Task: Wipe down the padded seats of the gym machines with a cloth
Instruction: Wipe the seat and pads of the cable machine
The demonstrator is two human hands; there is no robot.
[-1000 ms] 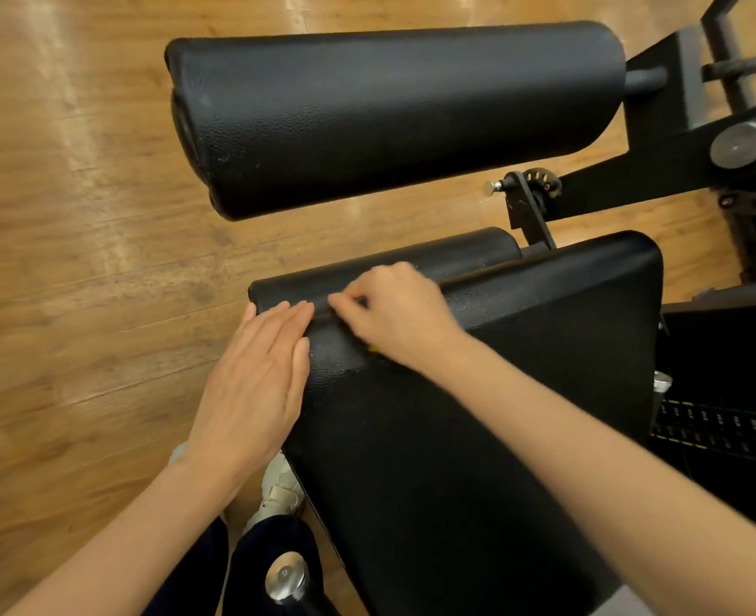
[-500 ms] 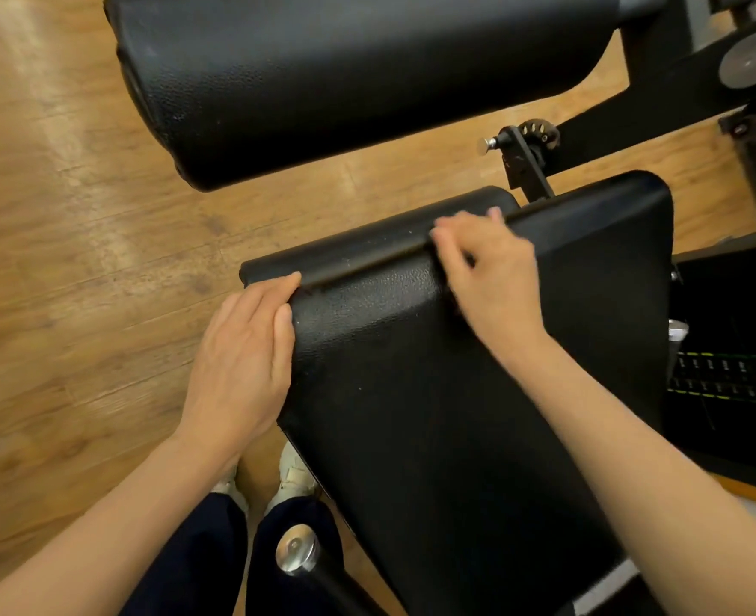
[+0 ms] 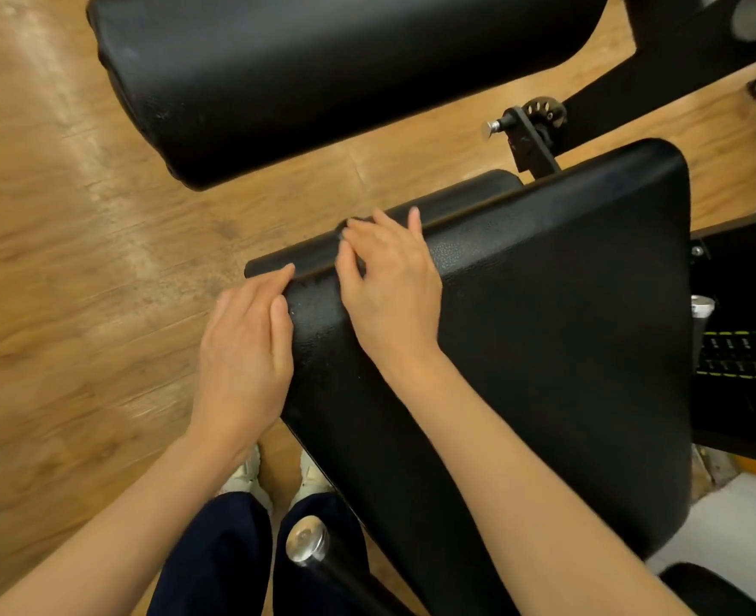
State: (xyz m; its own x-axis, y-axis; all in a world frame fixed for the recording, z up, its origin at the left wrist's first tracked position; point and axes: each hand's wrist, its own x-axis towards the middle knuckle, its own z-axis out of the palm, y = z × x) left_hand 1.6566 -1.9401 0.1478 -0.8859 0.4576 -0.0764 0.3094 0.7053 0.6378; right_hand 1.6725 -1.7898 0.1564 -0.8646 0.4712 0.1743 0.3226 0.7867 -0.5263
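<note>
Left hand (image 3: 245, 349) flat on seat pad (image 3: 545, 349), right hand (image 3: 389, 277) pressing edge

Two hands (image 3: 245, 349) (image 3: 389, 282), one flat seat pad (image 3: 522, 349), two roller pads (image 3: 345, 73) (image 3: 380, 224) (one mostly hidden).

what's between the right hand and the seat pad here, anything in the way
Nothing visible does. The right hand lies directly on the black padded seat near its far edge; whether a cloth lies under it cannot be told.

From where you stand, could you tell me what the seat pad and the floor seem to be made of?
Seat pad: probably black vinyl or faux leather, given its pebbled grain and dull sheen. Floor: wood-look planks, glossy; real wood or laminate, I cannot tell.
</note>
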